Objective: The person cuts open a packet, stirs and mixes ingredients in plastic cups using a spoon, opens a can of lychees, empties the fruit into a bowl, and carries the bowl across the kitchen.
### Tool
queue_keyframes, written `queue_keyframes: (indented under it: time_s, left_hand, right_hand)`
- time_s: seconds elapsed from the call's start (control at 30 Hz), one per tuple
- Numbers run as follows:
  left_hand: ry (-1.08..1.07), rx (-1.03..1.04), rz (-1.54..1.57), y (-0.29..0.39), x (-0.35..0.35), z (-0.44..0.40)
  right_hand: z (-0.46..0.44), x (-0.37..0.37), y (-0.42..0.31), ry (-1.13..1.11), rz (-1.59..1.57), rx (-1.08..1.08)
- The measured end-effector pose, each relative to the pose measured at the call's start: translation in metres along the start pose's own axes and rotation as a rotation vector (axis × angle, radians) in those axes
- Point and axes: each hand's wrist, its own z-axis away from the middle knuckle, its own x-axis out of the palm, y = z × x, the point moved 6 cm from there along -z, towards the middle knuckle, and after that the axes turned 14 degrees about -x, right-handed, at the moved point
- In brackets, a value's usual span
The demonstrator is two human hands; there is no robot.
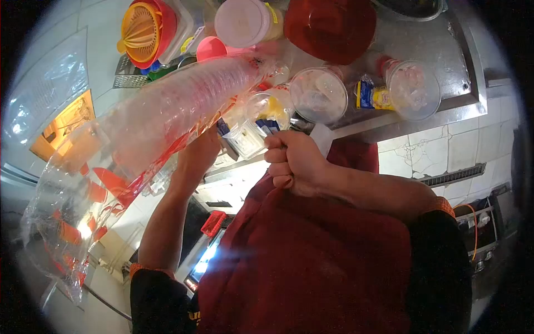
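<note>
We have our left hand (pixel 199 155) at the wrapped stack (pixel 183 100), its grip hidden; our right hand (pixel 297 158) is curled closed, contents unclear.

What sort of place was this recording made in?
Probably a kitchen, perhaps a commercial one: a citrus juicer and a round plastic tub stand at a metal counter, and a long bagged stack of clear plastic containers is in front.
</note>
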Motion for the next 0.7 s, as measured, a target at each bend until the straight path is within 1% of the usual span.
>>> queue_keyframes:
  time_s: [0.07, 0.1, 0.17, 0.2, 0.27, 0.3, 0.37, 0.4, 0.47, 0.5, 0.57, 0.6, 0.67, 0.7]
  left_hand:
    - [0.171, 0.132, 0.146, 0.007, -0.01, 0.0]
    - [0.154, 0.128, 0.13, 0.004, -0.014, 0.004]
    - [0.049, 0.091, 0.115, 0.001, -0.01, 0.0]
    - [0.048, 0.09, 0.116, -0.002, -0.006, 0.0]
    - [0.131, 0.186, 0.09, -0.006, -0.001, 0.003]
    - [0.133, 0.186, 0.09, -0.006, -0.005, 0.005]
    - [-0.023, 0.205, 0.118, -0.004, -0.013, 0.014]
    - [-0.019, 0.202, 0.12, -0.003, -0.023, 0.013]
    - [-0.518, -0.005, 0.29, -0.011, -0.012, 0.014]
    - [-0.515, -0.008, 0.291, -0.016, -0.009, 0.014]
    - [-0.631, 0.008, 0.593, -0.021, 0.001, 0.013]
    - [-0.628, 0.007, 0.593, -0.023, 0.002, 0.013]
    - [-0.706, -0.102, 0.675, -0.028, 0.006, 0.012]
    - [-0.706, -0.102, 0.676, -0.026, 0.003, 0.014]
  right_hand:
    - [-0.003, 0.001, -0.001, -0.003, -0.113, -0.014]
    - [-0.001, 0.003, 0.003, -0.003, -0.131, 0.001]
    - [-0.004, 0.003, 0.002, -0.003, -0.196, 0.0]
    - [-0.005, 0.0, 0.001, -0.002, -0.196, 0.001]
    - [-0.007, 0.002, -0.002, -0.112, -0.245, 0.028]
    - [-0.006, 0.0, -0.003, -0.114, -0.244, 0.027]
    - [-0.002, 0.008, -0.006, -0.258, -0.382, 0.058]
    - [-0.001, 0.009, -0.007, -0.26, -0.377, 0.059]
    - [0.004, 0.01, -0.007, -0.239, -0.193, 0.008]
    - [0.006, 0.012, -0.008, -0.241, -0.19, 0.011]
    - [0.005, 0.006, -0.012, -0.127, 0.038, -0.06]
    - [0.008, 0.009, -0.013, -0.13, 0.041, -0.061]
    - [0.012, 0.009, -0.018, -0.044, 0.155, -0.071]
    - [0.012, 0.008, -0.019, -0.044, 0.155, -0.071]
